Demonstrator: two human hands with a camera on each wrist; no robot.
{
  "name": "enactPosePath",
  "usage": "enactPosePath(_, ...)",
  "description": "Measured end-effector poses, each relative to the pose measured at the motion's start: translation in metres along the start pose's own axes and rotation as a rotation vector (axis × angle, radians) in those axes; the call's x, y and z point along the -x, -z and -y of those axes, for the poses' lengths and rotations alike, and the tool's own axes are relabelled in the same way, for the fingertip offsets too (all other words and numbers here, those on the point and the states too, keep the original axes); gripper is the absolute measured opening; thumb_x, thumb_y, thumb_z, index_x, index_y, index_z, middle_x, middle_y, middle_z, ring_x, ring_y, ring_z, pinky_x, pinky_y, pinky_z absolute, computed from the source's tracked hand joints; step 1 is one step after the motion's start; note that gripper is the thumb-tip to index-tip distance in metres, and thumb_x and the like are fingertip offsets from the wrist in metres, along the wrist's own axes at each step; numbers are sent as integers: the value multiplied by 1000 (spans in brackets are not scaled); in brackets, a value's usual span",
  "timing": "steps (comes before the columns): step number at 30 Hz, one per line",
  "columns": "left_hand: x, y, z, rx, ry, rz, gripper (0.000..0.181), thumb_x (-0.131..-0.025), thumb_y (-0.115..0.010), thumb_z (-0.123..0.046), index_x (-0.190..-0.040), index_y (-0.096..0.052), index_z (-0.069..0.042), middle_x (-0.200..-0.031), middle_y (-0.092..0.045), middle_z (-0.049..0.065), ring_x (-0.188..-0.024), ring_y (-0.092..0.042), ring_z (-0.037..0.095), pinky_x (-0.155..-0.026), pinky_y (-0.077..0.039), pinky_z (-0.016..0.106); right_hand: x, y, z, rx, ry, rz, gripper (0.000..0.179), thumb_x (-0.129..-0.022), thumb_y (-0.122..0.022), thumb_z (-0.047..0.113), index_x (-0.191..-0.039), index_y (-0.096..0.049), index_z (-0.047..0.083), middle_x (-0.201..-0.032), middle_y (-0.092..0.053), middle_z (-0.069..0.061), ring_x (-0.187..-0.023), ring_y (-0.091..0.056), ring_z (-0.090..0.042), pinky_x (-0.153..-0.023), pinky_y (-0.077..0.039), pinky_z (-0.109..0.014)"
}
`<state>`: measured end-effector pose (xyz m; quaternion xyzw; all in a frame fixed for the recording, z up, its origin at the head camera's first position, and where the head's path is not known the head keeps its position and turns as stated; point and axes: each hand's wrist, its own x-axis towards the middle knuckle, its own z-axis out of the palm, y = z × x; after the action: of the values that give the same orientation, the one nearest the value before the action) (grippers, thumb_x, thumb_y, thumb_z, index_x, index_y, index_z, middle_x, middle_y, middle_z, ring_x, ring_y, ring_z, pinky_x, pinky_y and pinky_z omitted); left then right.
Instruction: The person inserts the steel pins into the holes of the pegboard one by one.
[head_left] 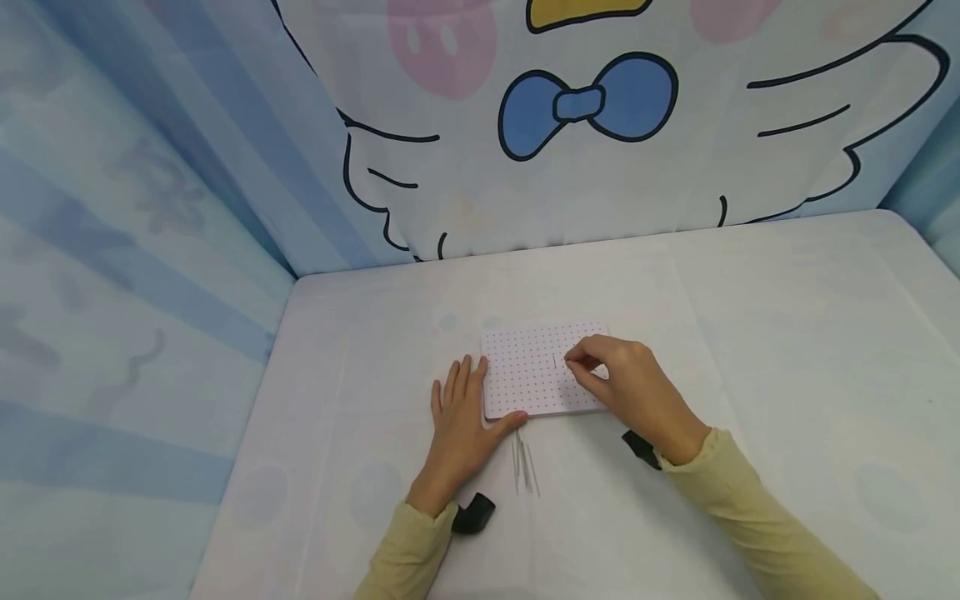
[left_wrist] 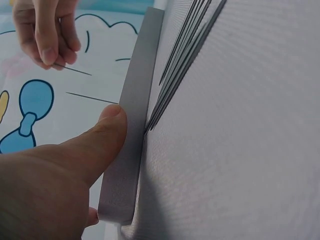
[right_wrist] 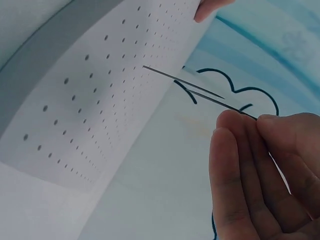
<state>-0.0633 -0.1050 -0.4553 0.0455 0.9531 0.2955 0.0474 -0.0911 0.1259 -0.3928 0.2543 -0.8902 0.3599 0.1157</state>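
Observation:
A white board (head_left: 525, 375) with rows of small holes lies flat on the table. My left hand (head_left: 460, 433) rests against its left side, fingers spread and nearly straight, with the thumb on the front edge. Above the board's right half, my right hand (head_left: 633, 383) pinches a thin metal needle (right_wrist: 220, 103) between thumb and fingertips. Another needle (right_wrist: 170, 76) stands upright from the board, close beside the held one. Several loose needles (left_wrist: 187, 65) lie on the cloth in front of the board, near the left thumb.
A white cloth (head_left: 750, 350) covers the table. Behind it hangs a printed curtain (head_left: 600, 183) with a blue bow, and a blue curtain (head_left: 150, 333) hangs on the left. Black devices (head_left: 474, 514) are worn at both wrists.

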Motion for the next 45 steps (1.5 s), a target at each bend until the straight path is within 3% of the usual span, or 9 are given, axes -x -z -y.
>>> enactPosePath(14,0,-1,1,-2,-1,-3,99,-84,-69,-60,-158,-24,-10,-165,-17,15,-153,-8,33,-120,2,58,-9,-14,-18,-35,-51,-4,6,-84,-72,-5,-88,-73,0,-85,-74,-8,-74,-71,-19,-70,-59,-37)
enactPosePath(29,0,0,1,0,-6,-3,99,-85,-69,-60,-158,-24,-10,-165,-16,14,-153,-8,33,-120,2,57,-8,-20,-22,-52,-102,41,6,-86,-72,-4,-91,-73,-1,-88,-75,-9,-77,-71,-19,-73,-59,-37)
enactPosePath(45,0,-1,1,0,-5,-5,99,-85,-69,-59,-158,-24,-10,-165,-16,15,-153,-8,33,-120,2,57,-8,-19,-25,-58,-77,45,6,-86,-72,-4,-90,-73,-1,-87,-75,-9,-77,-72,-19,-73,-59,-37)
